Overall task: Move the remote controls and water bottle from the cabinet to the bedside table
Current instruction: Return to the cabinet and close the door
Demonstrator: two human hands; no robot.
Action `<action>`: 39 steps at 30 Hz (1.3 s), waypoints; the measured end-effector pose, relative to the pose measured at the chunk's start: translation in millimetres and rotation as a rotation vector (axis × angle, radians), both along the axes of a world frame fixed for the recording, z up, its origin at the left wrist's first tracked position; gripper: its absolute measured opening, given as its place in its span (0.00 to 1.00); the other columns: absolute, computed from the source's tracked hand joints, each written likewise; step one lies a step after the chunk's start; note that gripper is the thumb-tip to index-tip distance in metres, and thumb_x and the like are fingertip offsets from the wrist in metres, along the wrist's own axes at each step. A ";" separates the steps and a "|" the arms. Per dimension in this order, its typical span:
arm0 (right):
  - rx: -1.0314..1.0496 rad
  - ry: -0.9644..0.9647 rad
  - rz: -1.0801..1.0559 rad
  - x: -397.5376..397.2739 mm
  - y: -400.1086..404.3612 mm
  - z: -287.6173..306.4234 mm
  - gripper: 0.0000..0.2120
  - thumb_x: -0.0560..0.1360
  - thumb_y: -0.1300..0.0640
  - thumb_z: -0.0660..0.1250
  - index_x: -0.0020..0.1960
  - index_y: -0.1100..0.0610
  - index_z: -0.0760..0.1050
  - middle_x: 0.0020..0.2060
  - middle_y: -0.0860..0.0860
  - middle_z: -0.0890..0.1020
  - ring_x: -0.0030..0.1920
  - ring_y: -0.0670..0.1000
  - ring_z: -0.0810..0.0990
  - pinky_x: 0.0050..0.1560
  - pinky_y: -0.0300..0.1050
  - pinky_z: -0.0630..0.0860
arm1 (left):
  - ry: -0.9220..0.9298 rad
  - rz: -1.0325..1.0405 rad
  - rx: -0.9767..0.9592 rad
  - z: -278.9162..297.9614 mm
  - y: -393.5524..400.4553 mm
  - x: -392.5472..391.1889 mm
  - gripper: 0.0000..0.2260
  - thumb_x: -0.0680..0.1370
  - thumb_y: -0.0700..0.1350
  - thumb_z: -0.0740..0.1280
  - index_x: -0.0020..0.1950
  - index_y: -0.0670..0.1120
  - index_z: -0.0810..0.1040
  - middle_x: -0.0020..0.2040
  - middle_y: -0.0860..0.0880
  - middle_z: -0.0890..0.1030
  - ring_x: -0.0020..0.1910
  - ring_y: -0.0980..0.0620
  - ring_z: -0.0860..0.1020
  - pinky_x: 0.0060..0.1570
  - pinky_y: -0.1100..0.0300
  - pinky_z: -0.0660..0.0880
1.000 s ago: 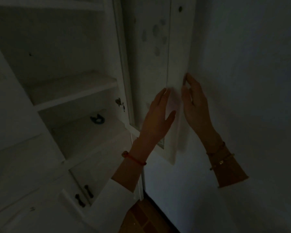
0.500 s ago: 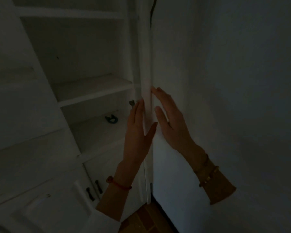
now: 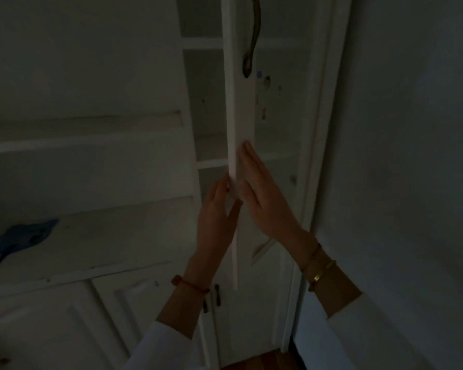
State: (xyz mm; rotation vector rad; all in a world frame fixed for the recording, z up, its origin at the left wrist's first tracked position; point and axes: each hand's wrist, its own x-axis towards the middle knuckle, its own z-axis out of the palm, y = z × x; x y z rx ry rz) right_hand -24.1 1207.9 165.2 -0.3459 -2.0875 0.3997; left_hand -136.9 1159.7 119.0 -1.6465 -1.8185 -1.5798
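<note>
Both hands bear flat on the cabinet door [image 3: 239, 116]: left hand [image 3: 217, 209] and right hand [image 3: 265, 198], fingers extended, grasping nothing. The door looks rigid and light; its edge suffices. Remotes and bottle not visible.

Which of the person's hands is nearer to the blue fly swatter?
The left. The left hand is at the cabinet door's edge, on the side facing the blue fly swatter; the right hand lies flat on the door's far side.
</note>
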 end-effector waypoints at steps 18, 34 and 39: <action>0.180 -0.170 -0.265 -147.9 77.1 -4.9 0.26 0.82 0.53 0.47 0.77 0.57 0.46 0.78 0.52 0.47 0.78 0.50 0.42 0.77 0.52 0.53 | 0.197 0.159 0.003 -1.0 72.7 -141.7 0.25 0.73 0.42 0.70 0.69 0.41 0.70 0.68 0.43 0.74 0.66 0.45 0.72 0.65 0.57 0.69; 0.200 -0.214 -0.279 -169.1 103.9 -5.4 0.27 0.82 0.55 0.50 0.78 0.57 0.45 0.78 0.52 0.47 0.78 0.50 0.42 0.77 0.53 0.54 | 0.271 0.251 0.059 -14.0 100.4 -165.4 0.22 0.75 0.44 0.70 0.68 0.42 0.73 0.67 0.45 0.76 0.65 0.43 0.73 0.62 0.49 0.73; 0.169 -0.236 -0.255 -174.9 111.5 -2.8 0.27 0.81 0.54 0.49 0.78 0.56 0.45 0.78 0.52 0.47 0.78 0.50 0.42 0.77 0.55 0.52 | 0.258 0.276 0.028 -6.7 104.0 -166.2 0.24 0.73 0.43 0.71 0.68 0.43 0.72 0.67 0.45 0.75 0.65 0.44 0.73 0.60 0.50 0.74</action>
